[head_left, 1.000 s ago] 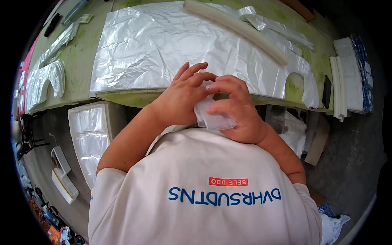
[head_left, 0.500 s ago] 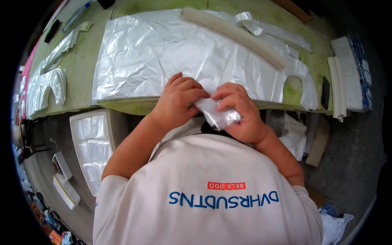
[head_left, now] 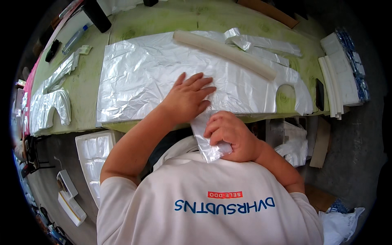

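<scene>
Silvery strip (head_left: 206, 136) gripped by right hand (head_left: 230, 136); left hand (head_left: 185, 98) open-fingered on foil sheet (head_left: 139, 77).

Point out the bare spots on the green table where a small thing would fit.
Bare green table lies between the big foil sheet and the foil cut-outs at left, and along the far edge beyond the white foam roll. The right end is crowded with foam strips.

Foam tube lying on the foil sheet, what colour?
Off-white foam tube, plain, no pattern; clearest in the head view.
</scene>
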`<action>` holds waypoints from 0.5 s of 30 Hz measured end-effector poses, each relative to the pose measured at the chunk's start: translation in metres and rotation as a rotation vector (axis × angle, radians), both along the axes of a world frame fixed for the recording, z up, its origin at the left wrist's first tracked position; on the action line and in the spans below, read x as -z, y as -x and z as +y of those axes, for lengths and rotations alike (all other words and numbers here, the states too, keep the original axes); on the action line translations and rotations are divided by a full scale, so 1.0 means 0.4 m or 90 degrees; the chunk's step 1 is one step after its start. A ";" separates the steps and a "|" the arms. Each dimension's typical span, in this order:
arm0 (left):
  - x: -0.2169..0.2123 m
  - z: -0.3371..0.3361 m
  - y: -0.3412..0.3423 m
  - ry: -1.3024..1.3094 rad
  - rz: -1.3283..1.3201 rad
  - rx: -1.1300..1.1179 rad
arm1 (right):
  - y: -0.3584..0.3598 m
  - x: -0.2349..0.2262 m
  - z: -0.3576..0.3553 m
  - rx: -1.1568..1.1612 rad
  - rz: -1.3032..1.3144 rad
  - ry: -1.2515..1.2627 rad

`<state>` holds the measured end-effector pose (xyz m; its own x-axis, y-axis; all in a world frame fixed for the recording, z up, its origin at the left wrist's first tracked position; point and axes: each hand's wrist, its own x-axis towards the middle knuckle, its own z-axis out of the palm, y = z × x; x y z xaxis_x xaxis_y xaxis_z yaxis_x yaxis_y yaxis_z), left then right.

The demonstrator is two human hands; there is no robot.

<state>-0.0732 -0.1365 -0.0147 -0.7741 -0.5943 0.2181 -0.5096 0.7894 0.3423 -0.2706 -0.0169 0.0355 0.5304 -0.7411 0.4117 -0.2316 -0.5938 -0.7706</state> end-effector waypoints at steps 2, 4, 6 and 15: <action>0.001 -0.010 -0.010 -0.012 -0.022 -0.122 | 0.013 0.002 0.004 0.012 0.013 0.012; -0.013 -0.042 -0.028 -0.020 -0.040 -0.179 | 0.014 0.013 0.000 0.058 0.036 0.041; -0.018 -0.067 -0.040 0.008 -0.006 -0.220 | 0.008 0.028 -0.019 0.077 0.047 0.059; -0.074 0.077 -0.135 -0.066 0.140 -0.044 | -0.009 0.054 -0.047 0.075 0.026 0.063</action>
